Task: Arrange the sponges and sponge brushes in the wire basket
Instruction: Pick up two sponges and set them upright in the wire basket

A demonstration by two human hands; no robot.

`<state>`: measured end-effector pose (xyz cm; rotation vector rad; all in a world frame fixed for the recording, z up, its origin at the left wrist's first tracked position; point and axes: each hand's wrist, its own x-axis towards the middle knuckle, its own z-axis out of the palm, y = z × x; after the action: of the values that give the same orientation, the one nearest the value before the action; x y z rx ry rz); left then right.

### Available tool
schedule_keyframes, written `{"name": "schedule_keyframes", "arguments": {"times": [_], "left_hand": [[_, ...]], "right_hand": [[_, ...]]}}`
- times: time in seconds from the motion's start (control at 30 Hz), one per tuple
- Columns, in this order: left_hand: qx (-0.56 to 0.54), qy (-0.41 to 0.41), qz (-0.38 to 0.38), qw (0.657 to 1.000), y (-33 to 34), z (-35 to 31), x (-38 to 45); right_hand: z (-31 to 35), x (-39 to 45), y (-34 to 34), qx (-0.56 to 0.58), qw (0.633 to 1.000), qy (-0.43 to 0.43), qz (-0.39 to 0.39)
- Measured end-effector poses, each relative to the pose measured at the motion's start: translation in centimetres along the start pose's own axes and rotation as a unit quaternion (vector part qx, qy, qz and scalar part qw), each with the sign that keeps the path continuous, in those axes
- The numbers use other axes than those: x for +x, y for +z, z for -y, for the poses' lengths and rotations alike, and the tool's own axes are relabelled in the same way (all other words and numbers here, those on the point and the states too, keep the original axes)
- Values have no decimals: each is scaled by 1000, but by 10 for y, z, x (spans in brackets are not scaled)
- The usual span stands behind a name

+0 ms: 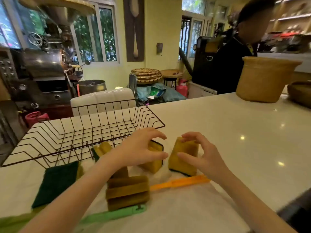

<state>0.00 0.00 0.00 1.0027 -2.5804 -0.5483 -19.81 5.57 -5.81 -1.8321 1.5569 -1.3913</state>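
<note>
An empty black wire basket (pixel 84 132) sits on the white counter at the left. In front of it, my left hand (pixel 139 148) curls over a yellow sponge with a dark green edge (pixel 155 158), fingers spread and touching it. My right hand (pixel 200 153) reaches around a second upright yellow sponge (pixel 183 157), thumb and fingers near its sides. A flat sponge lies green side up (pixel 57 182) at the left. A third yellow sponge (pixel 101 148) leans against the basket. A ribbed sponge brush head (pixel 127 192) lies near an orange handle (pixel 180 183) and a green handle (pixel 114 216).
A woven tan basket (pixel 264 79) stands on the counter (pixel 235 132) at the far right, with a darker bowl (pixel 301 95) beside it. A person in dark clothes (pixel 235 61) stands behind the counter. A white chair back (pixel 102 100) is behind the wire basket.
</note>
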Motion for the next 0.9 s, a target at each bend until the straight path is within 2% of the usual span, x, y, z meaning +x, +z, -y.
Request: {"name": "schedule_keyframes", "arguments": {"times": [0.1, 0.27, 0.37, 0.6, 0.73, 0.83, 0.9], "left_hand": [[40, 5, 9, 999, 6, 4, 2], [120, 20, 3, 993, 13, 7, 2], [169, 39, -12, 985, 17, 10, 3], [184, 38, -14, 982, 20, 13, 3], [195, 36, -3, 980, 21, 12, 1], [189, 30, 8, 981, 20, 13, -1], [178, 26, 25, 983, 19, 14, -1]], "right_hand": [[-4, -2, 1, -77, 997, -6, 11], [-13, -2, 1, -127, 990, 18, 55], [-17, -1, 0, -131, 987, 50, 81], [-15, -4, -3, -102, 983, 79, 129], [-14, -5, -2, -75, 992, 61, 75], [-8, -6, -2, 29, 998, 56, -6], [-8, -6, 0, 113, 989, 65, -64]]}}
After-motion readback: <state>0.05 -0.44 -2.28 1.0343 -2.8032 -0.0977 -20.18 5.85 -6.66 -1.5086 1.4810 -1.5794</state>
